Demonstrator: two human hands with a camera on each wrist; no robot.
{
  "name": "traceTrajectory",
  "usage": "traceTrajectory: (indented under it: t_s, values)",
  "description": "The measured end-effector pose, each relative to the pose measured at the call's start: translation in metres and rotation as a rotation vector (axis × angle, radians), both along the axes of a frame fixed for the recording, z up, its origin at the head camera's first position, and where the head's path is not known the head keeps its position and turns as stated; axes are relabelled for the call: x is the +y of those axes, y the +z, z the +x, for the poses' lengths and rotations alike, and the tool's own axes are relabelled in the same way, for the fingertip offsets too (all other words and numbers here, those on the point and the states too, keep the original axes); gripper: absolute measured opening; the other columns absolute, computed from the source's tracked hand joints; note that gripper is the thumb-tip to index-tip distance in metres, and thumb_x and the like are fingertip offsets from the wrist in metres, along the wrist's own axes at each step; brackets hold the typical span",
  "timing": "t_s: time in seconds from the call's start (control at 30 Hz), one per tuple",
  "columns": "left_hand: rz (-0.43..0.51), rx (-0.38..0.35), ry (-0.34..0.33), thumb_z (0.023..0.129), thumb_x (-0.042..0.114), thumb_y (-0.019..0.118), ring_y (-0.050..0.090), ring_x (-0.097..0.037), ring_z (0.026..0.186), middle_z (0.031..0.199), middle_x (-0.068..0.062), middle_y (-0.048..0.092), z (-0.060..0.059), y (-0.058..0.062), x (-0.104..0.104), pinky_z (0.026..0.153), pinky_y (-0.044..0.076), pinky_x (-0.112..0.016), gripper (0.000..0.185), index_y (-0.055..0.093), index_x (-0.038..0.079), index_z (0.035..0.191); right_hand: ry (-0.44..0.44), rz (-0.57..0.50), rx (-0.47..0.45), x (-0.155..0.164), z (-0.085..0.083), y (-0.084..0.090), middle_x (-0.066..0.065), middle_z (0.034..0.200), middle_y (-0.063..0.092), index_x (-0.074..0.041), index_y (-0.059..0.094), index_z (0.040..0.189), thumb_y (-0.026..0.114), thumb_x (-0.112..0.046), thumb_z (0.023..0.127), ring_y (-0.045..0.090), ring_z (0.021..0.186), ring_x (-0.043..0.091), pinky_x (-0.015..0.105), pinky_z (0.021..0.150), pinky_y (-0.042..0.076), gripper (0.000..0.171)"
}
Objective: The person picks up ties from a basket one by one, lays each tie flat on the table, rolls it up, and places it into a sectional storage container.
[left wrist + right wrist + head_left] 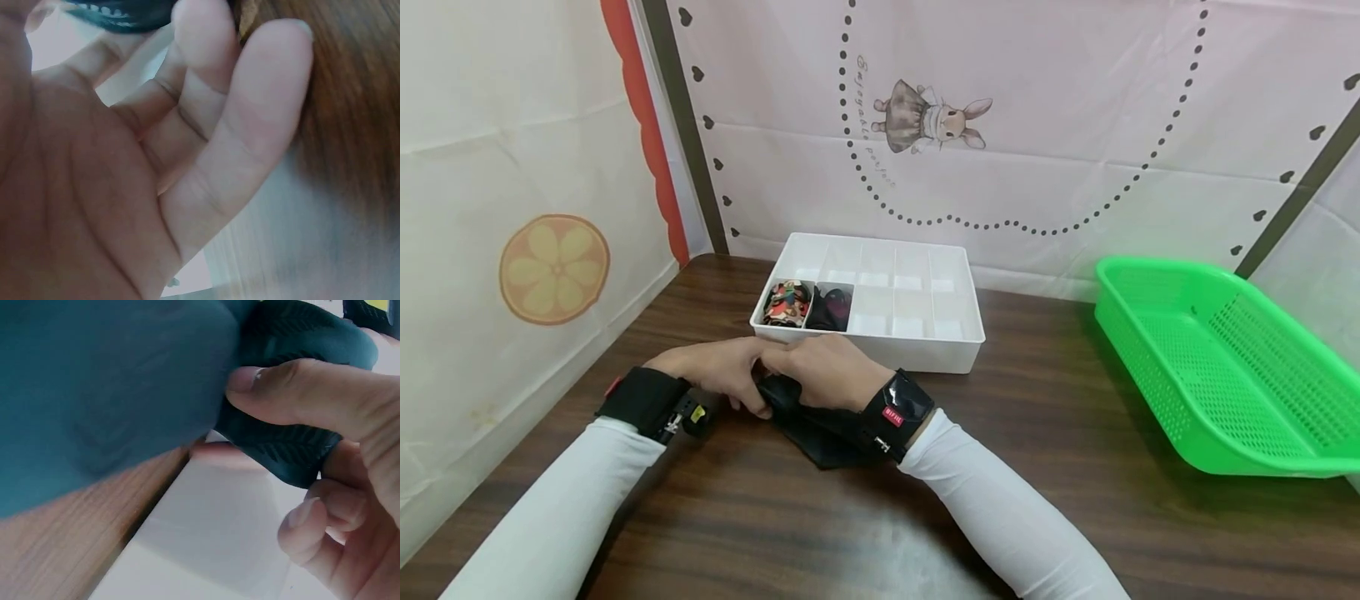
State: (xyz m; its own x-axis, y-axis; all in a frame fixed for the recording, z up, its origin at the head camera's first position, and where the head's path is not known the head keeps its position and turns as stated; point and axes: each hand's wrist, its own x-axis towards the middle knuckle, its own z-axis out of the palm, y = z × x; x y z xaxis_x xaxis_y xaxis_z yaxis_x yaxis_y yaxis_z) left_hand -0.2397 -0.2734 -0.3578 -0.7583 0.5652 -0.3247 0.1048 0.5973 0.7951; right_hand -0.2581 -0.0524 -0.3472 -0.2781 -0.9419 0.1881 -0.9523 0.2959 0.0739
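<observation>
A dark necktie [831, 437] with a pointed end hangs between the two hands and trails over the table just in front of the white box. My right hand [831, 371] pinches it, and the right wrist view shows the thumb pressing on the bunched, teal-looking fabric [287, 337]. Opposite it, my left hand [722, 371] holds the same tie at its left end. In the left wrist view only a small dark part of the cloth [128, 15] shows at the fingertips, the rest being out of frame.
Behind the hands stands a white divided box [910, 350]. Its front-left compartments hold a colourful patterned fabric bundle [787, 303] and a dark bundle [830, 310]. A green perforated basket [1157, 383] sits at the right. Printed cloth walls [1037, 108] enclose the wooden table [715, 533].
</observation>
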Motion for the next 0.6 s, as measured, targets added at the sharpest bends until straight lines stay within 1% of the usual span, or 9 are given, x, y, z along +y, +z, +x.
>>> traceTrajectory:
  t_s: [0.07, 0.1, 0.2, 0.3, 0.37, 0.4, 0.47, 0.53, 0.6]
  values:
    - [0.008, -0.001, -0.013, 0.083, 0.002, 0.087, 0.064, -0.023, 0.075, 0.103, -0.009, 0.066, -0.001, 0.001, -0.001, 0.057, 0.055, -0.03, 0.065, 0.057, 0.003, 0.14, 0.007, 0.0, 0.025, 0.0, 0.001, 0.0, -0.002, 0.097, 0.071, -0.015, 0.065, 0.109, 0.086, -0.013, 0.084, 0.067, 0.09, 0.012, 0.033, 0.075, 0.054, 0.032]
    - [0.007, 0.001, -0.015, 0.083, 0.002, 0.088, 0.065, -0.023, 0.076, 0.104, -0.01, 0.066, -0.001, 0.001, -0.001, 0.058, 0.055, -0.03, 0.063, 0.059, 0.003, 0.139, 0.002, 0.014, 0.017, 0.0, 0.001, 0.001, -0.002, 0.097, 0.071, -0.015, 0.064, 0.11, 0.086, -0.013, 0.084, 0.067, 0.091, 0.012, 0.032, 0.075, 0.054, 0.033]
    - [-0.008, 0.017, -0.018, 0.082, 0.005, 0.09, 0.066, -0.023, 0.079, 0.107, -0.011, 0.065, -0.003, -0.002, -0.002, 0.059, 0.057, -0.031, 0.059, 0.062, 0.006, 0.134, -0.037, 0.076, -0.095, 0.002, 0.001, 0.005, -0.003, 0.097, 0.068, -0.017, 0.064, 0.127, 0.085, -0.012, 0.087, 0.063, 0.09, 0.012, 0.029, 0.076, 0.053, 0.046]
    - [-0.018, 0.045, -0.044, 0.081, 0.009, 0.09, 0.067, -0.022, 0.08, 0.108, -0.011, 0.065, -0.005, -0.005, -0.003, 0.06, 0.059, -0.035, 0.056, 0.064, 0.008, 0.13, -0.083, 0.138, -0.214, 0.005, 0.0, 0.011, -0.001, 0.091, 0.066, -0.021, 0.057, 0.147, 0.083, -0.009, 0.088, 0.058, 0.083, 0.013, 0.028, 0.073, 0.05, 0.065]
    - [-0.014, 0.058, -0.066, 0.081, 0.011, 0.09, 0.067, -0.021, 0.078, 0.108, -0.011, 0.065, -0.006, -0.005, -0.002, 0.06, 0.06, -0.037, 0.055, 0.064, 0.009, 0.129, -0.087, 0.157, -0.228, 0.007, -0.001, 0.012, -0.001, 0.092, 0.067, -0.022, 0.057, 0.151, 0.082, -0.008, 0.089, 0.057, 0.083, 0.013, 0.027, 0.073, 0.05, 0.068]
    - [-0.009, 0.058, -0.074, 0.081, 0.011, 0.089, 0.067, -0.021, 0.077, 0.107, -0.011, 0.065, -0.006, -0.005, -0.002, 0.059, 0.06, -0.037, 0.054, 0.064, 0.007, 0.128, -0.084, 0.155, -0.212, 0.007, -0.001, 0.012, -0.001, 0.092, 0.068, -0.023, 0.059, 0.15, 0.082, -0.009, 0.09, 0.057, 0.082, 0.013, 0.027, 0.074, 0.05, 0.066]
    - [-0.001, 0.051, -0.067, 0.081, 0.01, 0.089, 0.067, -0.02, 0.076, 0.107, -0.01, 0.064, -0.005, -0.004, 0.0, 0.059, 0.059, -0.035, 0.053, 0.063, 0.006, 0.127, -0.077, 0.134, -0.144, 0.007, -0.001, 0.01, -0.001, 0.09, 0.07, -0.022, 0.066, 0.142, 0.082, -0.011, 0.09, 0.059, 0.081, 0.012, 0.029, 0.074, 0.053, 0.055]
    - [0.012, 0.023, -0.037, 0.081, 0.007, 0.088, 0.066, -0.021, 0.074, 0.106, -0.011, 0.064, -0.004, -0.003, 0.002, 0.058, 0.057, -0.032, 0.053, 0.063, 0.005, 0.127, -0.069, 0.087, -0.057, 0.006, 0.0, 0.007, -0.002, 0.09, 0.071, -0.022, 0.071, 0.131, 0.083, -0.014, 0.09, 0.062, 0.082, 0.011, 0.031, 0.074, 0.055, 0.044]
    - [0.022, -0.004, -0.008, 0.081, 0.003, 0.087, 0.065, -0.021, 0.073, 0.104, -0.011, 0.064, -0.002, -0.002, 0.002, 0.057, 0.055, -0.03, 0.055, 0.061, 0.003, 0.13, -0.057, 0.039, 0.028, 0.004, 0.001, 0.003, -0.002, 0.088, 0.071, -0.02, 0.07, 0.122, 0.084, -0.015, 0.088, 0.065, 0.083, 0.012, 0.033, 0.073, 0.056, 0.036]
